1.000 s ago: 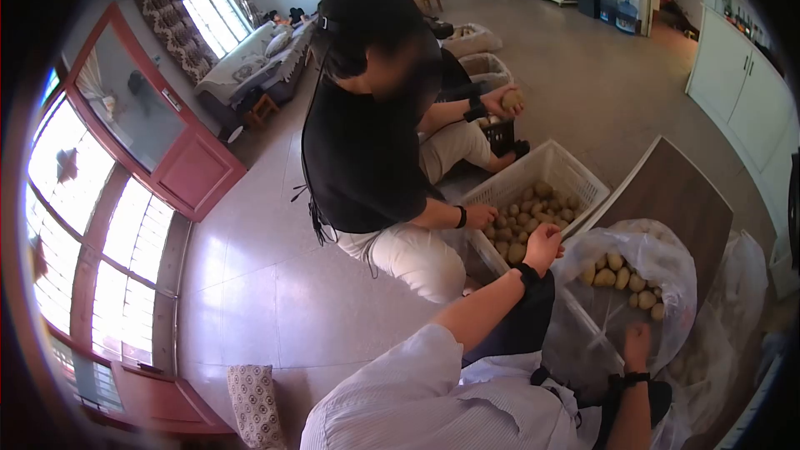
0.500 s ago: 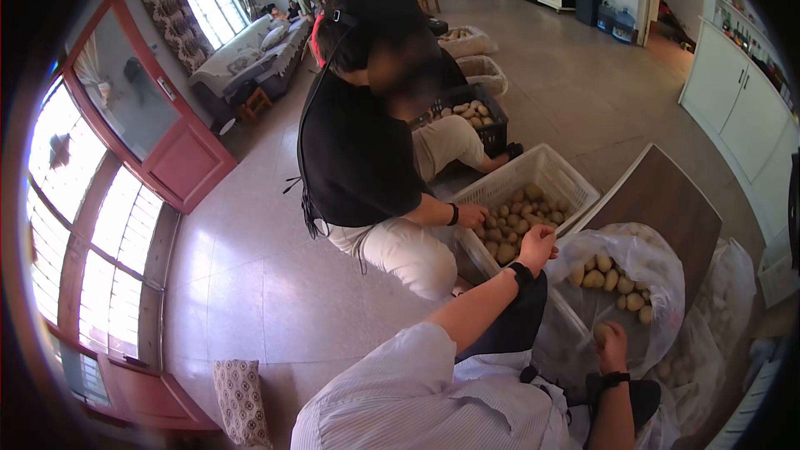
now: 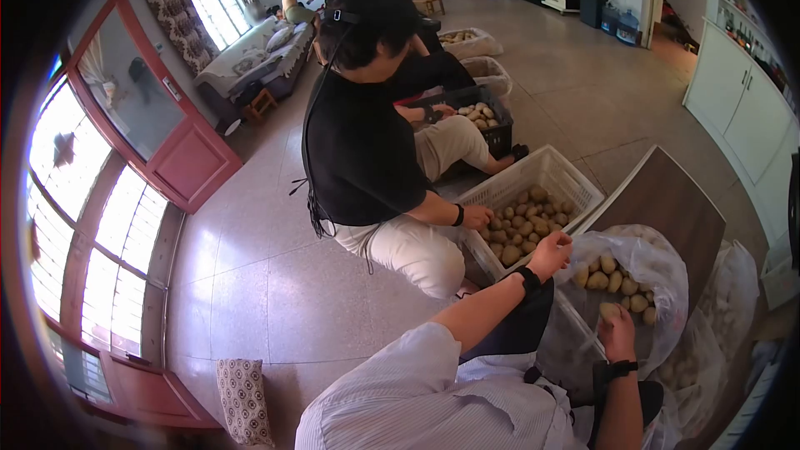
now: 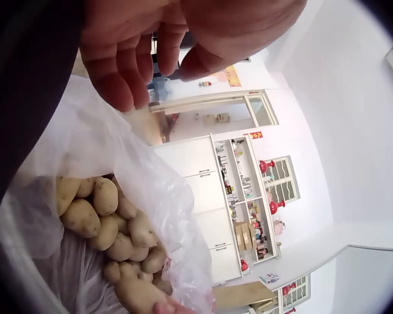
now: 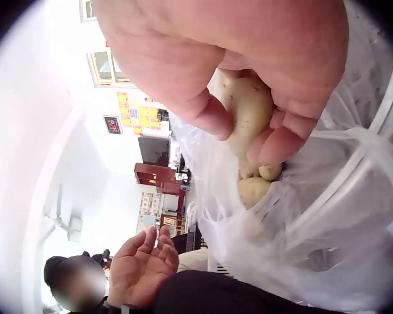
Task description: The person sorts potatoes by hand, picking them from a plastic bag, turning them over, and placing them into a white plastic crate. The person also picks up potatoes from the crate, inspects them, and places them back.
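Observation:
My right hand [image 3: 617, 338] grips a potato [image 3: 609, 311] between thumb and fingers, over the near side of a clear plastic bag [image 3: 667, 254]. The right wrist view shows the same pale potato [image 5: 245, 108] pinched by the fingertips. Inside the bag several more potatoes [image 4: 105, 196] lie heaped. My left hand [image 3: 550, 257] hovers between the bag and a white plastic crate [image 3: 575, 171], its fingers loosely bent around nothing. Potatoes [image 3: 525, 221] cover the crate's bottom.
A person in a black shirt [image 3: 367, 150] sits beside the crate, one hand [image 3: 477, 217] at its near rim. Beyond stand a black crate [image 3: 500, 135] of potatoes and white sacks [image 3: 471, 43]. A brown board [image 3: 658, 192] leans behind the bag; another bag [image 3: 729, 292] lies to the right.
My right hand has risen out of the bag with a potato and moved slightly up toward the heap. The left hand stays nearly in place. The other person's far hand has lowered to the black crate.

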Demonstrator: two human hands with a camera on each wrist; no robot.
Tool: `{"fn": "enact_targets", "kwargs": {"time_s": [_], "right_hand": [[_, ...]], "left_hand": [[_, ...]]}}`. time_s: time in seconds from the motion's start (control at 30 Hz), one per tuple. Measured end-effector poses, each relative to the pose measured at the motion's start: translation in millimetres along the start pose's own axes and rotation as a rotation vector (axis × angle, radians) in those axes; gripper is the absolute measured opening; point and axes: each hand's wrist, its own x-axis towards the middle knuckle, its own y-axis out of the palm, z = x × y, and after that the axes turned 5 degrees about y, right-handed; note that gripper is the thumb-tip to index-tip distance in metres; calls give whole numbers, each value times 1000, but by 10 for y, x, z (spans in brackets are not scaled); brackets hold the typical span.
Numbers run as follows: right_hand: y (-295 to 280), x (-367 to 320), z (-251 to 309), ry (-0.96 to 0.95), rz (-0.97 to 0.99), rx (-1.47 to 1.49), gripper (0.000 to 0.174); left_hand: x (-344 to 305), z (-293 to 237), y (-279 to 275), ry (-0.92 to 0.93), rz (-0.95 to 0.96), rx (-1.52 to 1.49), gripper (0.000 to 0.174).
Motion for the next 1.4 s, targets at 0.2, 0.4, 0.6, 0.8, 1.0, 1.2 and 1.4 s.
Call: {"fn": "enact_targets", "kwargs": {"time_s": [0.2,0.4,0.6,0.8,1.0,1.2,1.4], "right_hand": [[385,31,240,38,89,-14,30],[597,139,338,136,134,40,32],[736,216,372,153,112,8,41],[812,214,359,144,69,-115,48],[693,176,359,197,39,-96,52],[199,228,427,197,26,-183,52],[-358,419,371,192,-17,-46,44]], "left_hand": [[-123,-60,112,76,269,193,28],[-217,-16,194,272,452,426,35],[-279,-45,221,324,547,336,42],[-293,-94,231,222,615,221,42],[-300,-160,217,37,576,136,36],[20,-146,127,-233,271,-353,29],[484,165,2,-341,-82,-515,26]]}}
